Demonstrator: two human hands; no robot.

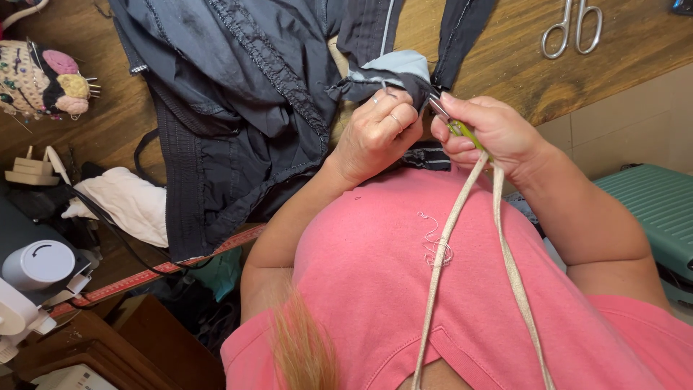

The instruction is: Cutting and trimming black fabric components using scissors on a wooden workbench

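Nearest: pink cotton T-shirt (375, 289) with loose white thread scraps and beige cord loop (462, 217) hanging from the neck. Left hand (375, 133) closed, ringed fingers pinching a fold of dark navy garment with pale blue lining (238, 79). Right hand (494, 133) closed around slim green-handled seam ripper (451, 123), metal tip touching the pinched fold. Garment spread over brown wooden table (505, 58), seams puckered, stitching visible. Steel scissors (572, 27) well apart, top right. Pincushion stuck with pins (40, 79) at far left.
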